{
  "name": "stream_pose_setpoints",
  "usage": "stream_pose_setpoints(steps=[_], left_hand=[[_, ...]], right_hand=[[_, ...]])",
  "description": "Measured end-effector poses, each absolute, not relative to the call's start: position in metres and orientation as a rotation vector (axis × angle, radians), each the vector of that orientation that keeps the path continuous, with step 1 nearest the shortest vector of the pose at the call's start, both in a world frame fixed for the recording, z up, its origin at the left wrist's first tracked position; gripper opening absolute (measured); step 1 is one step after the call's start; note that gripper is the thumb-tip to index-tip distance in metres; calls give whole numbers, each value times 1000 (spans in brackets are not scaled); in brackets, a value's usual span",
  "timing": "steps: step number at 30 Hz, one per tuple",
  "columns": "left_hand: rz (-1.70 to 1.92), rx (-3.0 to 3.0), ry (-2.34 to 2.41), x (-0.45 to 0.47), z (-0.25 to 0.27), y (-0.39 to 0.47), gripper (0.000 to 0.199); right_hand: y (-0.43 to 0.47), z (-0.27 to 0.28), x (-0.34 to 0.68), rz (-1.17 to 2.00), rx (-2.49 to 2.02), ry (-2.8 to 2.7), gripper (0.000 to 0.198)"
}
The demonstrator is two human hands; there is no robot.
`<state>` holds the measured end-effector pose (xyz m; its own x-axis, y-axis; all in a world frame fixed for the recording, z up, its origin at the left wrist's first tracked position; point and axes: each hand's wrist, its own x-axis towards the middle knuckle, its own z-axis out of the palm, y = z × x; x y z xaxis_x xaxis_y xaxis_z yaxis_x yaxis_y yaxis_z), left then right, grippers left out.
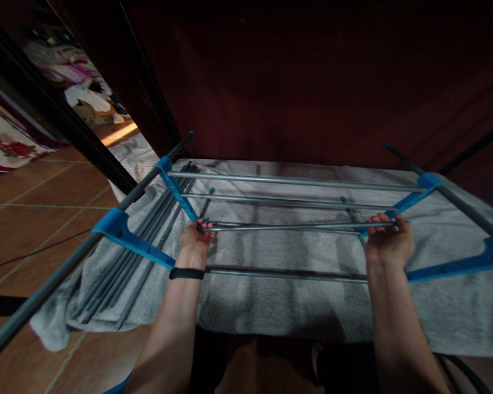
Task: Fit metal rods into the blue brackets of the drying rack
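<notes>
Between my hands a thin grey metal tube (296, 226) runs crosswise. My left hand (196, 234), with a black band on the wrist, is closed around its left end. The fingers of my right hand (388, 235) grip its right end. Around them stands a rack frame of blue plastic brackets (181, 194) on thicker grey poles (142, 186). Two crossbars (296, 181) span the brackets behind the held tube, and another crossbar (283, 274) lies nearer me. The bracket sockets close to my fingertips are partly hidden.
Several loose grey tubes (148, 257) lie on the grey blanket (271, 312) at the left. A dark red panel (312, 82) rises behind the rack. Tiled floor (33, 219) and a thin cable (36, 251) show on the left, with piled clothes (72, 71) farther back.
</notes>
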<state>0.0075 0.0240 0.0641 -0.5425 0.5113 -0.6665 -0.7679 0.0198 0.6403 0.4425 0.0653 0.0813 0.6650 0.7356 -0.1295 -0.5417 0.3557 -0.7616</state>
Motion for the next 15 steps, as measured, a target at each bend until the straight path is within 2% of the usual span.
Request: stream_pose_setpoints(steps=[9, 15], left_hand=[[1632, -266, 1331, 12, 61, 23, 22], [1660, -210, 1341, 16, 62, 22, 21]], right_hand=[[64, 84, 443, 779, -854, -399, 20], [66, 80, 443, 789, -852, -411, 9]])
